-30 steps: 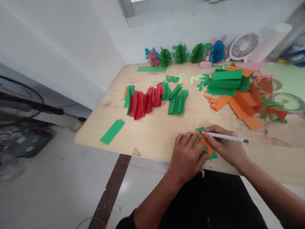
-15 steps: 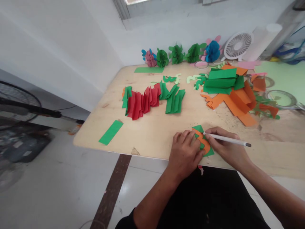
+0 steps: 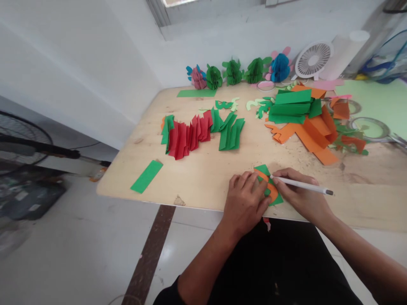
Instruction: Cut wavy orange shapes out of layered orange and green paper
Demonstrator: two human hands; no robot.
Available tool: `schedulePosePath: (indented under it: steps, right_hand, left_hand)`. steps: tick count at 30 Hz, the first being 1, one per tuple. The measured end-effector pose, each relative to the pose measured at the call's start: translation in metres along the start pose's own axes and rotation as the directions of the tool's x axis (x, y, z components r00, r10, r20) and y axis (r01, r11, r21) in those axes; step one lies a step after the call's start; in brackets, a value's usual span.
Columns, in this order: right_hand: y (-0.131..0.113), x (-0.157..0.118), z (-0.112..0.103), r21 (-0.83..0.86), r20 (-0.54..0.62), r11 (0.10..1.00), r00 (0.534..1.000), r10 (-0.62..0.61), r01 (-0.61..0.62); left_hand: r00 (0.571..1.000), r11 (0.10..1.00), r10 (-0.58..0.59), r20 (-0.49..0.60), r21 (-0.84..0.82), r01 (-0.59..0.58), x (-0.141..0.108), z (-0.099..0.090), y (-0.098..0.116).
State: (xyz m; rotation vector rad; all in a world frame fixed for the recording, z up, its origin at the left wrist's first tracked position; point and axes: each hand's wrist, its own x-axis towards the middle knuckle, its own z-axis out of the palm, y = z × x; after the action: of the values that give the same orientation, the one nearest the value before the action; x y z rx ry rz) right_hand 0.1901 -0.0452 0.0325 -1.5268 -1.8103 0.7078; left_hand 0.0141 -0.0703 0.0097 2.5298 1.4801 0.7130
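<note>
My left hand (image 3: 243, 201), fingers bent and thumb beside them, holds a wavy orange paper cut-out (image 3: 272, 192) down on a green paper strip (image 3: 277, 201) at the table's front edge. Between the fingertips of my right hand (image 3: 302, 197) is a slim white pen (image 3: 305, 184) with a dark end. Its tip meets the papers at the cut-out's right edge. My left fingers hide part of both papers.
Folded red paper (image 3: 181, 140) and folded green paper (image 3: 232, 133) stand mid-table. A green strip (image 3: 146, 176) lies left. Green folds (image 3: 291, 108) and orange paper (image 3: 318, 140) are heaped right, near scissors (image 3: 370, 127). Paper figures (image 3: 233, 72) and a small fan (image 3: 314, 61) line the wall.
The view has shifted slightly. Both hands keep their hold, and the pen tip stays by the orange cut-out with little visible movement.
</note>
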Motion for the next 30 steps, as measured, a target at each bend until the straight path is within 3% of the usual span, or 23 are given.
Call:
schedulePosePath:
  steps: [18, 30]
  right_hand:
    - [-0.0002, -0.0066, -0.0024, -0.033, -0.037, 0.999, 0.998, -0.043, 0.041]
    - [-0.0034, -0.0102, -0.0043, -0.011, 0.001, 0.999, 0.999, -0.045, 0.045]
  left_hand:
    - [1.0, 1.0, 0.002, 0.002, 0.015, -0.002, -0.0005, -0.0003, 0.0007]
    - [1.0, 1.0, 0.003, -0.01, 0.017, -0.003, -0.0002, 0.001, -0.0001]
